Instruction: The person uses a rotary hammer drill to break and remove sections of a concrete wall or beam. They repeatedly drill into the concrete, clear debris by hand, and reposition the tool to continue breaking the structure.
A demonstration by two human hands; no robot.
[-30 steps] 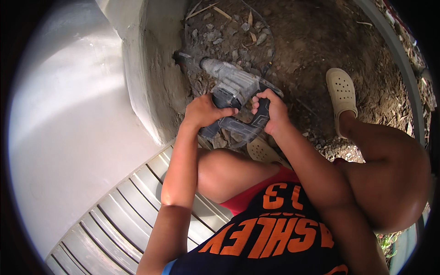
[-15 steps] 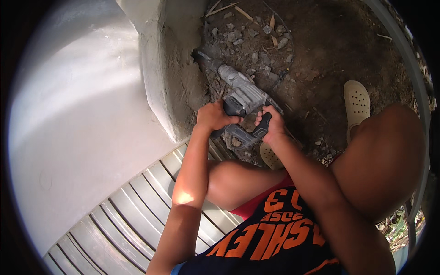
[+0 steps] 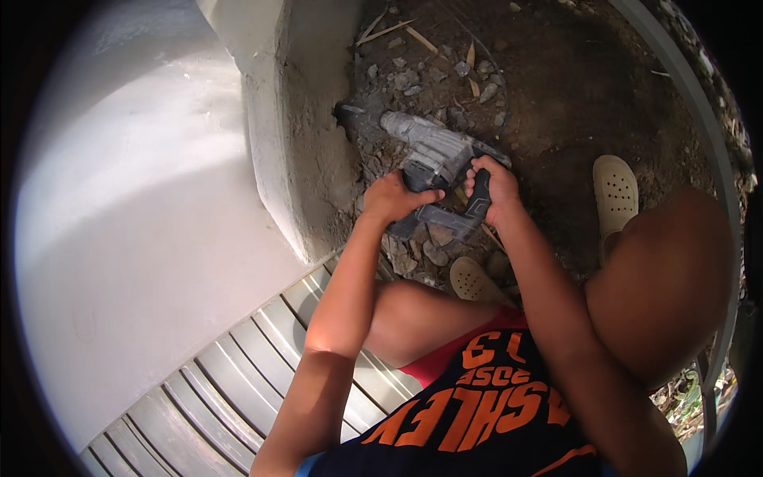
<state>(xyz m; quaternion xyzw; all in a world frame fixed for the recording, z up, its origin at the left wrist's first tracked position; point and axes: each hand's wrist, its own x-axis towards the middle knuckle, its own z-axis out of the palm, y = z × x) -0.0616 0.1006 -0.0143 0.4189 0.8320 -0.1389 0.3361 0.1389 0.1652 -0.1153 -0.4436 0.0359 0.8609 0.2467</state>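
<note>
A dusty grey and black rotary hammer (image 3: 441, 151) lies across my grip, its bit pointing left at a rough hole (image 3: 345, 115) low in the concrete wall (image 3: 306, 135). My right hand (image 3: 494, 189) is wrapped round the black rear handle. Around the tool's body near the black motor housing, my left hand (image 3: 397, 197) is closed, with the thumb lying over it. The bit's tip is at the hole's edge, partly lost in shadow and dust. Broken stones (image 3: 408, 79) are scattered on the soil just beyond the tool.
A smooth pale wall surface (image 3: 151, 199) fills the left. Ribbed metal sheeting (image 3: 230, 358) runs below it. Beige clogs (image 3: 616, 191) are on my feet on the dirt (image 3: 556, 103). A curved grey rail (image 3: 695, 87) bounds the right side, and a thin cable (image 3: 494, 56) lies among the rubble.
The rotary hammer and both my hands have shifted right, away from the wall. More of the bit now shows beside the hole.
</note>
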